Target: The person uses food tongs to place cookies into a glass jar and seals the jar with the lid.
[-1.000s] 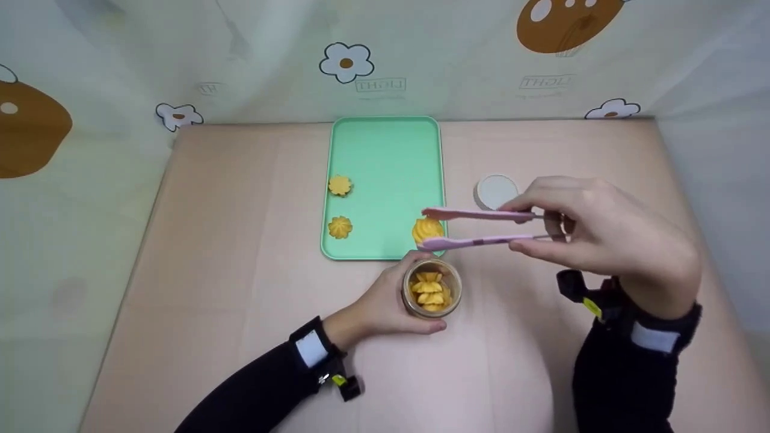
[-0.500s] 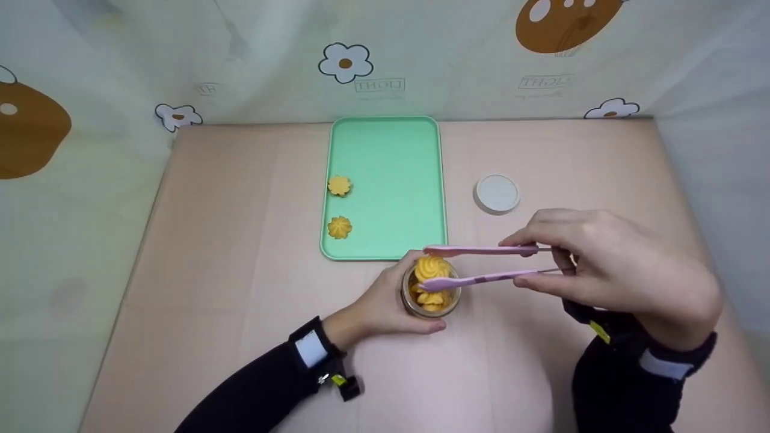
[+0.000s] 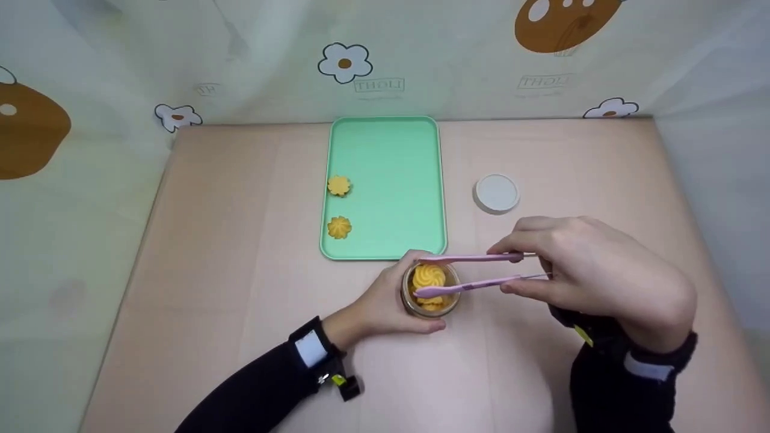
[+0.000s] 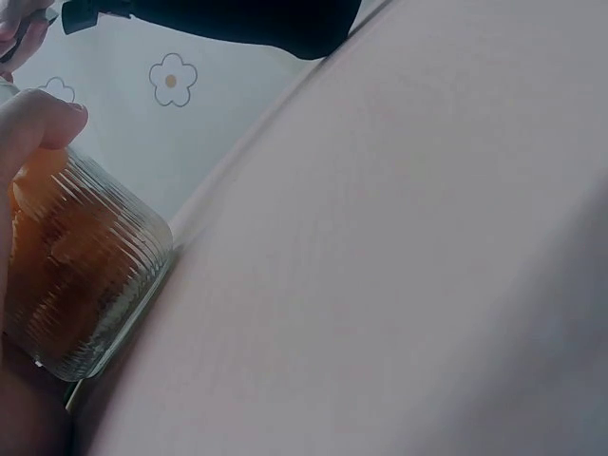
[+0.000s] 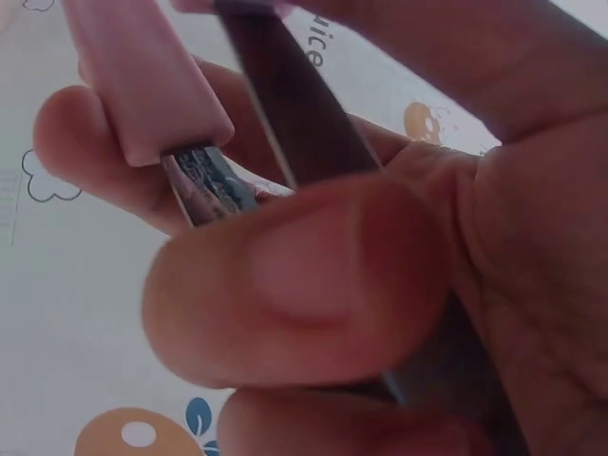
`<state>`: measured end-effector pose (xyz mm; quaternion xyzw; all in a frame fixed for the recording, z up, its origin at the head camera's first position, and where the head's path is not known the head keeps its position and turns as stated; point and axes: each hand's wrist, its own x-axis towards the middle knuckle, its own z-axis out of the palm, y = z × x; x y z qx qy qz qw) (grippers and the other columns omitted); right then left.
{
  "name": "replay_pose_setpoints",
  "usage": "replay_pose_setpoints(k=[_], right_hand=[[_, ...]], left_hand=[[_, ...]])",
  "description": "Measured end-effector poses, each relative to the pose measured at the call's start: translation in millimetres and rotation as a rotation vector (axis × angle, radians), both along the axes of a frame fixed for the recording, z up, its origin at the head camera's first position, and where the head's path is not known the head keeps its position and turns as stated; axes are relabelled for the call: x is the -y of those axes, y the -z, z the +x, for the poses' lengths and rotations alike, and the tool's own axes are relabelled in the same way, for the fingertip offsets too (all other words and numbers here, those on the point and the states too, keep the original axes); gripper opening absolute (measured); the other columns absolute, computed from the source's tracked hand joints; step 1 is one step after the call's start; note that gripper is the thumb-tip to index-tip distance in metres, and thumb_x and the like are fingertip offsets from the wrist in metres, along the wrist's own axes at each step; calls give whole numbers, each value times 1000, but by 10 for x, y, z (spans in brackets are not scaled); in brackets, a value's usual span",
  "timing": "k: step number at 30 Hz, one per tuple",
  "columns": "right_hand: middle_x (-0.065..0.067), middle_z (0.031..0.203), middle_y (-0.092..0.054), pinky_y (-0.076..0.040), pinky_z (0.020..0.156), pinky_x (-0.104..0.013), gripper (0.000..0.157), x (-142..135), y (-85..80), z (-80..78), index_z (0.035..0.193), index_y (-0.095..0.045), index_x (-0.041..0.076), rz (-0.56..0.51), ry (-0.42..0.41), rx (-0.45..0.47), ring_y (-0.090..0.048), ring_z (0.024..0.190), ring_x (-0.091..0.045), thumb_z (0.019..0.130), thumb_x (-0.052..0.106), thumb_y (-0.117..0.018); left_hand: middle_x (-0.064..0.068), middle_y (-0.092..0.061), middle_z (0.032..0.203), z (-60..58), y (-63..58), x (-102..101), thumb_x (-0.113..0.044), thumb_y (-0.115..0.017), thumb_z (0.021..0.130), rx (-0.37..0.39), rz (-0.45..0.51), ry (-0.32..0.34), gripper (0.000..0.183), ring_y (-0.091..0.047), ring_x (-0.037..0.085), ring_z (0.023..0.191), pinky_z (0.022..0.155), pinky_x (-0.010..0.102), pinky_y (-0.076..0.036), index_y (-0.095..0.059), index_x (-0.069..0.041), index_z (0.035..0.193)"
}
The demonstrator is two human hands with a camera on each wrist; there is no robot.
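Note:
My left hand (image 3: 385, 307) grips a ribbed glass jar (image 4: 104, 275) that stands on the table, its mouth facing up in the head view. Several yellow cookies fill the jar. Pink tongs (image 3: 475, 258) are pinched in my right hand (image 3: 601, 270), metal handles running back into the palm in the right wrist view. The tong tips are at the jar's mouth, one on each side of a swirled cookie (image 3: 429, 276). Whether the tips press on that cookie I cannot tell. Two flower-shaped cookies, an upper cookie (image 3: 339, 186) and a lower cookie (image 3: 339, 228), lie along the tray's left side.
A green tray (image 3: 391, 156) lies flat just behind the jar. To its right is a round white lid (image 3: 497, 193). The pinkish table (image 3: 228, 240) is bordered at the back and sides by a patterned curtain (image 3: 264, 60).
My right hand has brought the tongs and the swirled cookie from the tray's lower right corner toward me, over and into the jar's mouth. My left hand and the jar have stayed put.

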<state>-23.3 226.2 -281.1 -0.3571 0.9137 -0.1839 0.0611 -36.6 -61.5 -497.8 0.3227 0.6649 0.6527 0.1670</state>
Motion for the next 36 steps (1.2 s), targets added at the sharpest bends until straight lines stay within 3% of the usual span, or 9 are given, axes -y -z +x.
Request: replay_pose_setpoints(k=[14,21,36], right_hand=[[15,101,-69,-56,70,-35,27,108,-2,67,115,-83,25,76,73,4,-61,78,-2,89,26,-91],[15,101,-70,-56,70,-33,31,128,-4,116,114,-82,25,89,122,-10,-60,77,-1,85,28,-94],[18,98,-66,-51,62,-24,32,51,-12,114,118,-80,26,11,60,-16,-51,66,5,89,28,-91]], left_hand=[[4,-70,138,-2,-9,-3,-17,-102,74,-9,-20,-21,90,-66,21,128,114,41,-54,-51,-18,149],[3,-69,138,1,-6,-10,-17,-102,74,-44,-23,-29,89,-65,23,129,117,41,-51,-52,-17,147],[1,-67,140,3,-1,-2,-17,-102,74,-38,-24,-21,90,-63,22,133,119,42,-49,-51,-22,147]])
